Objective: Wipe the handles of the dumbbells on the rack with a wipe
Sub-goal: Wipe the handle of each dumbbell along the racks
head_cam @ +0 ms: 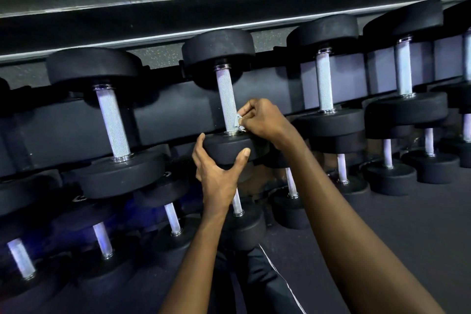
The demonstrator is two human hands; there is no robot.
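Note:
A black dumbbell with a knurled silver handle lies across the upper rack tier at the centre. My right hand pinches a small crumpled white wipe against the lower end of that handle. My left hand grips the near black head of the same dumbbell from below, thumb on the right side and fingers on the left. Most of the wipe is hidden inside my fingers.
More black dumbbells sit on the upper tier, one to the left and others to the right. Smaller dumbbells fill the lower tier. A dark rack rail runs above. Dark floor lies at the right.

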